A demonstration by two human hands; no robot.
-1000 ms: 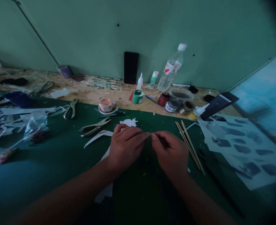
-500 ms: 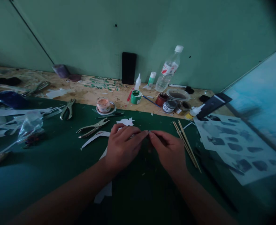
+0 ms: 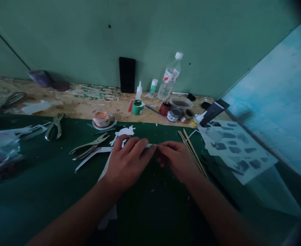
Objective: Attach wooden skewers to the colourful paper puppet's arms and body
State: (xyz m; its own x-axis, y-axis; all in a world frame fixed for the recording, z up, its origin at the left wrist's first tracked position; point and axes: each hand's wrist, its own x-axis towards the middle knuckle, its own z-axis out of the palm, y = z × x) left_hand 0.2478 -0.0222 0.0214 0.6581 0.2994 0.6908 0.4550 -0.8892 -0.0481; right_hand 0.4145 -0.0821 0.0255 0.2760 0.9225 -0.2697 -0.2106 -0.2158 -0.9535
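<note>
Far left on the green mat (image 3: pixel 38 198), a see-through bag (image 3: pixel 4 150). Next, silver pliers (image 3: pixel 55 127), then more pliers (image 3: pixel 89 147) with handles apart. Just behind those, an open jar of pink paint (image 3: pixel 100 119). In the middle, the left hand (image 3: pixel 127 159), fingers bent and close together, holding a small white strip (image 3: pixel 148 145) between thumb and first finger. Cannot tell how far back under the hand it goes. Past the left thumb, right at the strip's end, the right hand (image 3: pixel 177 159), thumb and first finger pinching the tip. Too tiny to see just how. Just beside the right hand, some thin sticks (image 3: pixel 188 147). Far right, white paper (image 3: pixel 226 157) with dark shapes.
</note>
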